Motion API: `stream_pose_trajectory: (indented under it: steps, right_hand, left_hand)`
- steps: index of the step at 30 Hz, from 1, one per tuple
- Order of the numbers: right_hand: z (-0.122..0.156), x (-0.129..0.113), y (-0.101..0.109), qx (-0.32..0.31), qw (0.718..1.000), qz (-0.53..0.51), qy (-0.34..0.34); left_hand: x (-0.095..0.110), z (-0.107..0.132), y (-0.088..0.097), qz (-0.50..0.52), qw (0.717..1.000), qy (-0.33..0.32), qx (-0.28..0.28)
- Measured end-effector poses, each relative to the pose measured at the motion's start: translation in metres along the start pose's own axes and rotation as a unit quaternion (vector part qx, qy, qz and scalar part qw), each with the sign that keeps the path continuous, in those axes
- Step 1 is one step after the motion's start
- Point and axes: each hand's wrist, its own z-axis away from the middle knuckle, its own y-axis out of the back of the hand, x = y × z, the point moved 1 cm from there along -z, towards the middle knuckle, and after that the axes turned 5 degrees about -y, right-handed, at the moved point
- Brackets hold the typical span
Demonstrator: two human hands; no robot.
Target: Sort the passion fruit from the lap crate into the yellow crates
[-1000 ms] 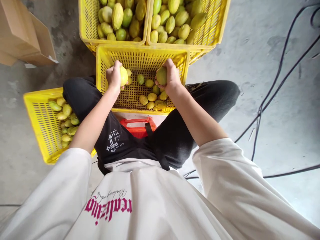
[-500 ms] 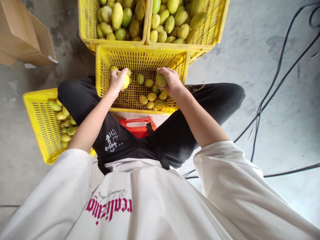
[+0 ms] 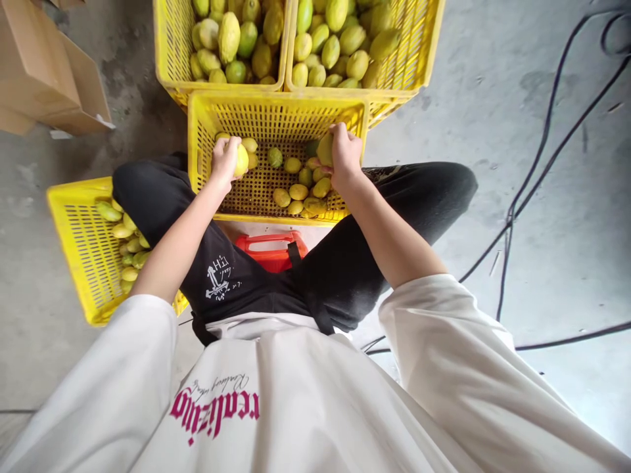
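In the middle yellow crate [image 3: 276, 102], my left hand [image 3: 225, 159] is closed around a yellow oval fruit [image 3: 241, 159]. Close beside it are a few more yellow fruits [image 3: 250, 144]. At the crate's right side, my right hand [image 3: 347, 154] grips a larger yellow-green oval fruit [image 3: 325, 150], its fingers bent over the top and far side. A dark green fruit [image 3: 312, 148] shows just left of it. Below lie several small yellow fruits [image 3: 298, 192] on the perforated bottom, with a mottled green fruit [image 3: 275, 157] lying apart from them.
Two yellow crates full of similar fruit, a left one [image 3: 170, 49] and a right one [image 3: 419, 52], stand beyond the middle crate. Another yellow crate [image 3: 79, 249] is by my left knee. There is a red plastic object [image 3: 271, 253] between my legs. Cardboard [image 3: 39, 66] and black cables [image 3: 537, 157] lie on the floor.
My right hand has shifted slightly right and turned, tilting its fruit and uncovering the dark green one. The left hand has moved a little left, still holding its fruit.
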Motion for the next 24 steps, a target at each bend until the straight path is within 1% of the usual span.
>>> stream_pose_trajectory:
  steps: [2, 4, 5, 7, 9, 12, 15, 18, 21, 24]
  right_hand:
    - [0.010, -0.009, -0.007, 0.020, 1.000, 0.000, 0.007]
    - [0.025, -0.019, -0.015, 0.031, 0.999, 0.004, 0.022]
    - [0.033, -0.024, -0.018, 0.025, 0.999, 0.009, 0.022]
    - [0.045, -0.030, -0.024, -0.004, 1.000, 0.020, -0.001]
    - [0.050, -0.032, -0.027, -0.019, 0.999, 0.024, -0.027]
    - [0.045, -0.029, -0.027, -0.023, 0.999, 0.011, -0.035]
    - [0.035, -0.024, -0.025, -0.035, 0.999, 0.007, -0.028]
    - [0.033, -0.022, -0.023, -0.046, 0.998, 0.005, -0.035]
    - [0.035, -0.023, -0.022, -0.064, 0.996, -0.004, -0.060]
    - [0.034, -0.022, -0.022, -0.057, 0.993, -0.008, -0.104]
  left_hand:
    - [-0.001, -0.002, -0.005, 0.014, 1.000, 0.003, 0.005]
    - [-0.001, -0.003, -0.011, 0.024, 1.000, 0.002, -0.010]
    - [-0.001, -0.003, -0.014, 0.028, 0.999, -0.001, -0.022]
    - [0.000, 0.000, -0.020, 0.033, 0.999, -0.008, -0.036]
    - [0.002, 0.005, -0.024, 0.040, 0.999, -0.003, -0.033]
    - [0.007, 0.014, -0.025, 0.060, 0.998, 0.021, -0.019]
    - [0.010, 0.017, -0.023, 0.058, 0.998, 0.028, -0.023]
    - [0.010, 0.015, -0.021, 0.048, 0.998, 0.027, -0.031]
    - [0.010, 0.015, -0.022, 0.044, 0.998, 0.033, -0.031]
    - [0.013, 0.019, -0.022, 0.024, 0.999, 0.033, -0.034]
